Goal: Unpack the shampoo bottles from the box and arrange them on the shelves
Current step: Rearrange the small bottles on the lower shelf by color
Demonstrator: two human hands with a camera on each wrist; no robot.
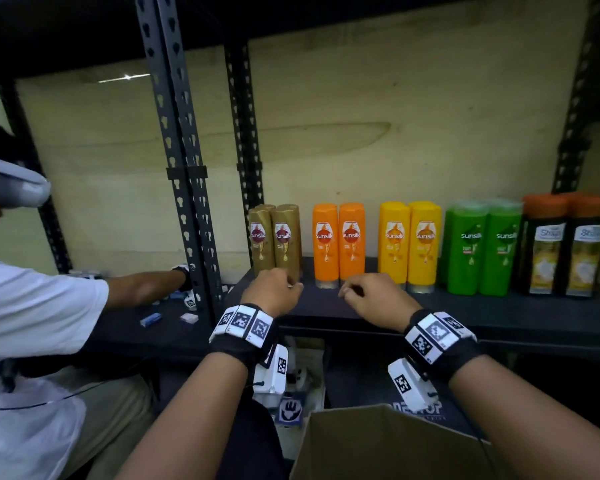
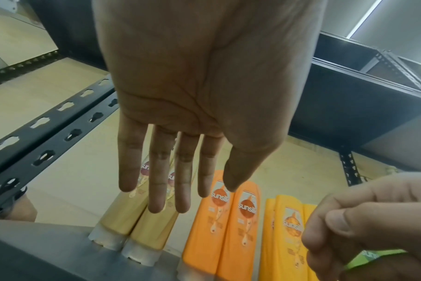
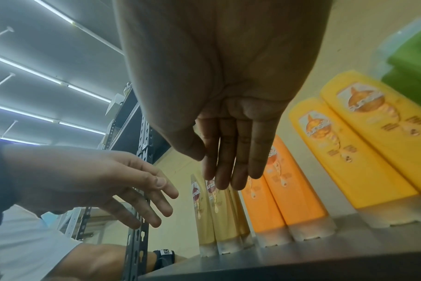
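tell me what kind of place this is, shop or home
Probably a shop or stockroom: slotted metal shelving, Sunsilk shampoo bottles lined up in colour pairs, and an open cardboard box below.

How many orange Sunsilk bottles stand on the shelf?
2 in the front row: one orange bottle stands right of the gold pair, the other beside it, left of the yellow pair. More may be hidden behind them.

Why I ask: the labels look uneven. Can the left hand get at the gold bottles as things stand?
Probably yes: the left hand is empty, just before the gold bottles, with nothing between them.
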